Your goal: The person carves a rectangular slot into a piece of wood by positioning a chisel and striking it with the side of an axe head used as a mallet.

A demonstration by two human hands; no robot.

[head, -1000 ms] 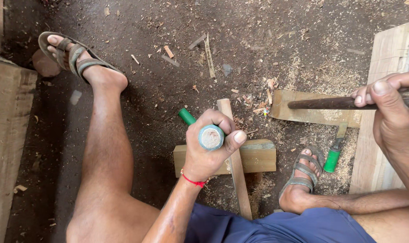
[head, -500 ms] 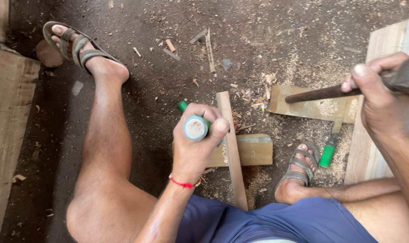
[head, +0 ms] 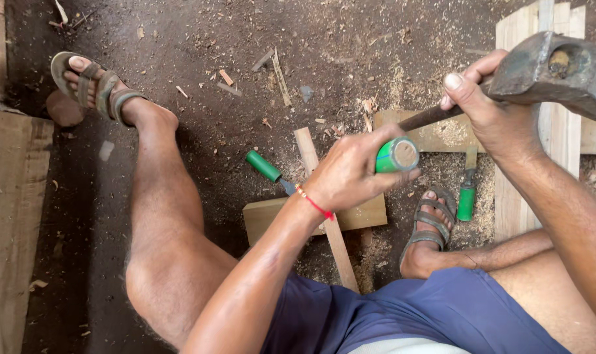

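We grip a green chisel [head: 396, 155] in our left hand [head: 350, 174], fingers wrapped tight around its handle, its capped end up, right over the wood block [head: 360, 215] on the ground. A thin slat [head: 324, 210] crosses that block. Our right hand [head: 484, 108], up and right of the block, has its fingers closed around a hammer [head: 553, 69], head raised. Just left of the block lies a second chisel [head: 268, 169]; to its right, a third [head: 467, 193] beside our sandalled foot [head: 432, 219].

A simple woodworking place: dirt floor [head: 199, 59] covered with sawdust and chips, planks [head: 540, 151] and chisels [head: 467, 190] lying on that floor.
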